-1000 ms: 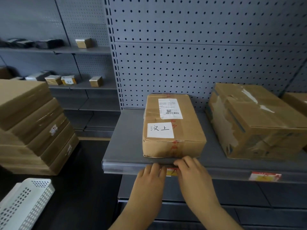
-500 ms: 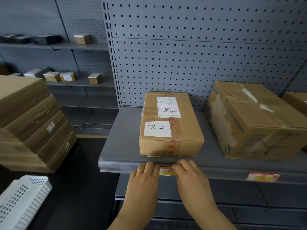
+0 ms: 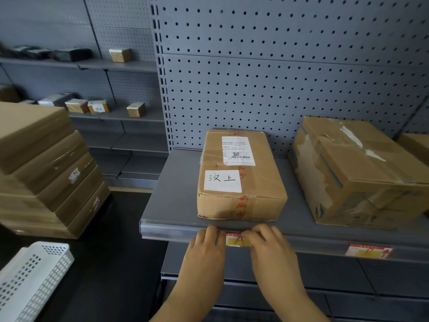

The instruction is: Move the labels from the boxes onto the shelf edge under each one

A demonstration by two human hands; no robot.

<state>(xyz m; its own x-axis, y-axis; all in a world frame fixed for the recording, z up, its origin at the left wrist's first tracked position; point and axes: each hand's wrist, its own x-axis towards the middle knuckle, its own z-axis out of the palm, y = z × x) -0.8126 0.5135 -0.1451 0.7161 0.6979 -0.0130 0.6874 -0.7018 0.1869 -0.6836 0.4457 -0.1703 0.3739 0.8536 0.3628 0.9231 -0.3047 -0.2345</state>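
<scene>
Since a moment ago both hands have slid slightly apart along the shelf edge (image 3: 176, 231), uncovering more of the red-and-yellow label (image 3: 236, 239). The left hand (image 3: 205, 249) and right hand (image 3: 270, 248) press fingertips on the label's ends, directly at 6 o'clock from the middle box (image 3: 241, 189), whose white label (image 3: 222, 181) remains.
</scene>
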